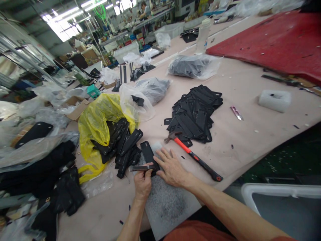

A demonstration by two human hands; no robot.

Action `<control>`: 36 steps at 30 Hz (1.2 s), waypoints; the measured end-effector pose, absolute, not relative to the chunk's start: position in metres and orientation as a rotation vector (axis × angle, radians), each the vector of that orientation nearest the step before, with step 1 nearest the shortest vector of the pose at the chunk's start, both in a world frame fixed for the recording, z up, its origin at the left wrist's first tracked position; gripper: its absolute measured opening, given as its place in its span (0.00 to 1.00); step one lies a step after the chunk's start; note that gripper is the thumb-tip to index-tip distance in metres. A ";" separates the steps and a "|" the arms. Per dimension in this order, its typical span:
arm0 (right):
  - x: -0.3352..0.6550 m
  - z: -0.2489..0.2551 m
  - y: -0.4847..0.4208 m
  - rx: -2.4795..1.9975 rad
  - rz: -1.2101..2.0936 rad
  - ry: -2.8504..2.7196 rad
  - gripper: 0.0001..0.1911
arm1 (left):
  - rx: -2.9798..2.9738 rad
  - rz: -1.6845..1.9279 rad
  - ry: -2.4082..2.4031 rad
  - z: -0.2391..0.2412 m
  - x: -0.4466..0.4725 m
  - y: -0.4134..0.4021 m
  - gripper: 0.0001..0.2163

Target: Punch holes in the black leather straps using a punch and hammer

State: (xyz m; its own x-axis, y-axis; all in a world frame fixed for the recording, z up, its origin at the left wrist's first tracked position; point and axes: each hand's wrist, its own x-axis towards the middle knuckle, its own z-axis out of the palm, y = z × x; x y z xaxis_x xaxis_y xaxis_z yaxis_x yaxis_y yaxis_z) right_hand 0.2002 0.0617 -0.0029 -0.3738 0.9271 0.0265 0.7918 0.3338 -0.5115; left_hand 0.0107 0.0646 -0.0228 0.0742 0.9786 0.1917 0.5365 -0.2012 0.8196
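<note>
Orange shirt (198, 231) at the lower edge; black strip (147, 151) laid on a grey board (168, 207) beyond it.
In the head view, a metal tool (140, 168) is clamped in the left hand (142, 184), by the strip's near end; the right hand (173, 169) is spread open at the strip's edge; a hammer (194, 156) is laid beside a pile of black pieces (194, 115).

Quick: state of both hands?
Left hand: closed, holding a slim, grey, metal-looking tool.
Right hand: open, fingers spread, touching a flat black strip.
</note>
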 end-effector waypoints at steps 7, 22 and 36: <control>0.202 -0.005 0.061 -1.523 0.582 -2.278 0.33 | 2.046 1.029 1.515 -0.030 0.017 0.064 0.10; 0.292 -0.005 0.051 -1.967 0.487 -1.688 0.18 | 2.298 1.079 1.404 -0.038 0.022 0.066 0.11; 0.273 0.005 0.026 -1.714 1.793 -0.849 0.11 | 2.164 1.034 1.483 -0.041 0.022 0.059 0.09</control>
State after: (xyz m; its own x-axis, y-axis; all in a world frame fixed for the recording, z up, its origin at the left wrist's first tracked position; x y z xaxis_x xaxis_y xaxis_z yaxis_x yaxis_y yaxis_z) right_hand 0.2730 0.0259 0.0048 -0.0698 0.7352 -0.6742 0.0555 -0.6719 -0.7385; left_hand 0.0220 0.0586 -0.0409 0.1987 0.9025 0.3821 0.6705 -0.4096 0.6186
